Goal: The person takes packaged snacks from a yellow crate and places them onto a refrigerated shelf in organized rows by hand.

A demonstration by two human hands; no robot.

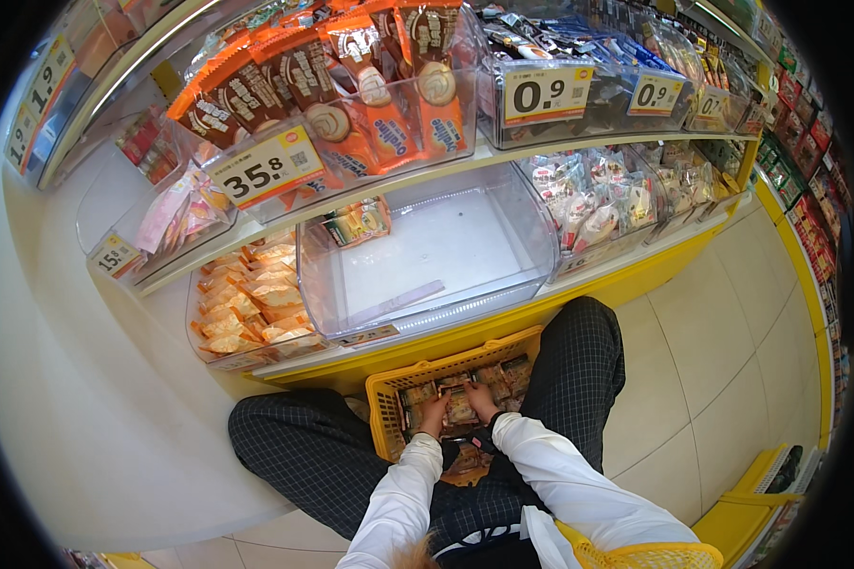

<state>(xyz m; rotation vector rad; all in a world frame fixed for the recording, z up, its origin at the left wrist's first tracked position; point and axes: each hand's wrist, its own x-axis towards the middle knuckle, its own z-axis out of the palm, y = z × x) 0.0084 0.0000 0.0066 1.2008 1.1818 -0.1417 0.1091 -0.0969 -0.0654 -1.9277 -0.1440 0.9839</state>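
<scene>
Between my knees sits a yellow plastic shopping basket (407, 377) holding many small wrapped snack packets (498, 384). Both hands are inside its rim, gripping a snack packet (460, 409) from either side. My left hand (434, 414) is on the packet's left edge, and my right hand (481, 402) is at its right edge. Whether a second packet lies beneath it cannot be made out. On the lowest shelf just ahead, a clear plastic bin (434, 316) has a few similar packets (358, 224) in its back left corner and a pale strip (398, 300) on its floor.
Orange-wrapped snacks (252, 302) fill the bin to the left; white-wrapped snacks (601, 199) fill the one to the right. Overhead, a shelf edge (398, 181) juts out below Ovaltine packs (391, 92). A white column (64, 341) stands at left. Tiled floor (697, 341) extends right.
</scene>
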